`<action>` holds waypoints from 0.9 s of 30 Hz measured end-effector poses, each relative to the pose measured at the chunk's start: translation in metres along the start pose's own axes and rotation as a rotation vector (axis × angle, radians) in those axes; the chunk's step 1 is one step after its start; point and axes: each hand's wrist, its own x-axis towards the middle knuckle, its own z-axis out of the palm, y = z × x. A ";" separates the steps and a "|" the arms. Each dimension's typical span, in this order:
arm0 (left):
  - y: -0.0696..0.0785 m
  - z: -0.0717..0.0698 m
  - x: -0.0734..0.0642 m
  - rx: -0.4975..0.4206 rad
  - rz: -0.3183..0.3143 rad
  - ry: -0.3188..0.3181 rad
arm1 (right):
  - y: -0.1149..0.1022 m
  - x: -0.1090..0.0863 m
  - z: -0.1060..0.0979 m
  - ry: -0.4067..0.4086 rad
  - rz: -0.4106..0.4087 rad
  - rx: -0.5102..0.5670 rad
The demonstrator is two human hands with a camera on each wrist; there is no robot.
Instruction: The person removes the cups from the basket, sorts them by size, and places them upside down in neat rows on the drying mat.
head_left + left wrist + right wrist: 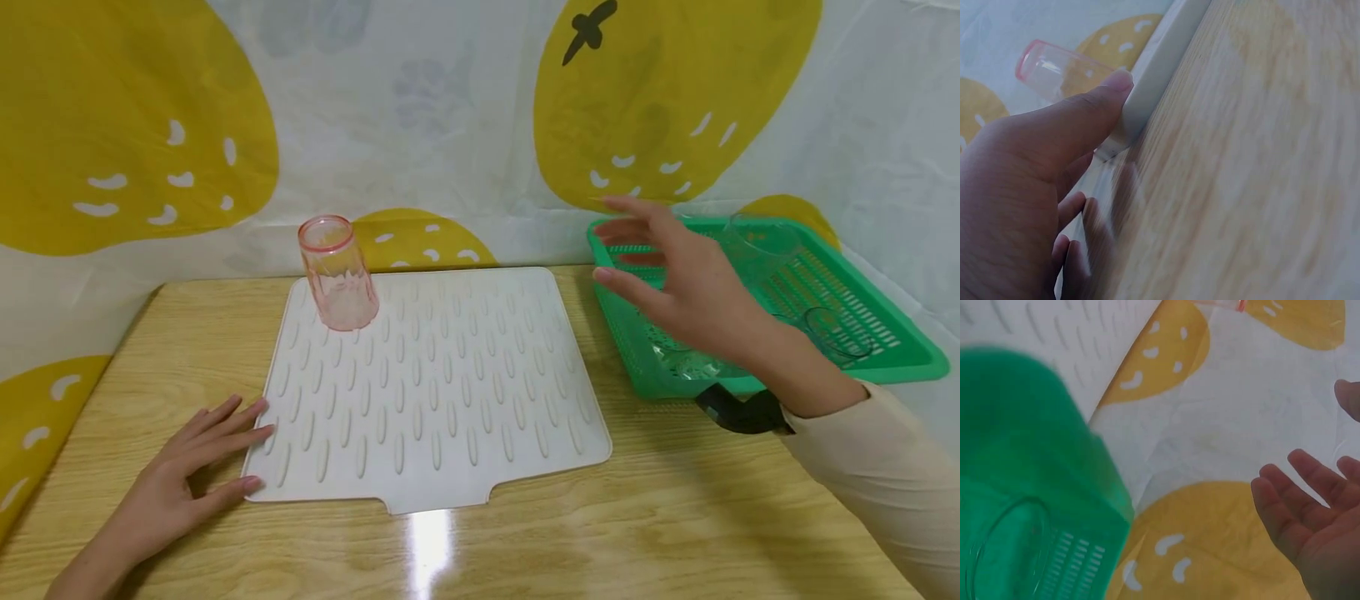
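Observation:
My left hand [168,483] rests at the left edge of a white ridged mat [450,487], fingers spread and thumb tip on its near corner. In the left wrist view the thumb [1079,122] touches the mat's thick side [1154,69]. A pink clear glass [345,287] stands on the mat's back left part. My right hand [697,283] hovers over the left side of a green plastic basket [892,292], fingers extended and apart, holding nothing. Inside the basket are clear glasses, one [765,242] toward the back and others low at the front, partly hidden by my right arm.
The mat and basket sit side by side on a wood-grain table [525,550], the basket to the right. A white cloth with yellow fruit shapes [465,150] hangs close behind them. A black strap [738,412] is on the right wrist.

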 end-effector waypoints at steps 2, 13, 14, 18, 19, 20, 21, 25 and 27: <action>0.000 0.000 0.000 0.004 -0.001 0.000 | 0.005 -0.001 -0.005 0.003 -0.010 -0.018; 0.000 0.000 0.000 0.016 -0.015 -0.010 | 0.044 -0.008 -0.031 0.038 -0.026 -0.097; -0.001 0.000 0.000 0.014 -0.015 -0.010 | 0.046 -0.009 -0.034 0.034 -0.009 -0.107; -0.001 0.000 0.000 0.013 -0.017 -0.009 | 0.060 -0.014 -0.045 0.020 0.003 -0.136; -0.002 0.000 0.000 0.012 -0.017 -0.009 | 0.064 -0.015 -0.048 0.017 -0.001 -0.138; -0.001 0.000 0.000 0.013 -0.018 -0.009 | 0.069 -0.016 -0.050 0.017 -0.007 -0.143; -0.001 0.000 -0.001 0.014 -0.017 -0.008 | 0.075 -0.017 -0.052 0.018 -0.012 -0.151; -0.001 0.000 -0.001 0.012 -0.011 -0.006 | 0.095 -0.024 -0.060 0.010 0.086 -0.201; -0.001 0.000 0.000 0.014 -0.008 -0.007 | 0.103 -0.028 -0.064 -0.009 0.152 -0.221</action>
